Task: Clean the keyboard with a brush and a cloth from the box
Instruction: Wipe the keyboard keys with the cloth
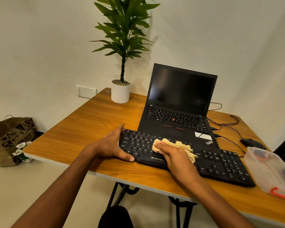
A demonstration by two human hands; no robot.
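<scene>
Yellow cloth (176, 148) lay on the middle keys of the black keyboard (220, 163), and the right hand (174, 155) pressed it down with nearly flat fingers. The left hand (113, 145) gripped the keyboard's left end, thumb on the front edge. The keyboard rested on a wooden table (82, 127) before an open laptop (179, 102), with a plastic box (268, 171) at its right end. A potted plant (121, 89) stood near the pale wall.
</scene>
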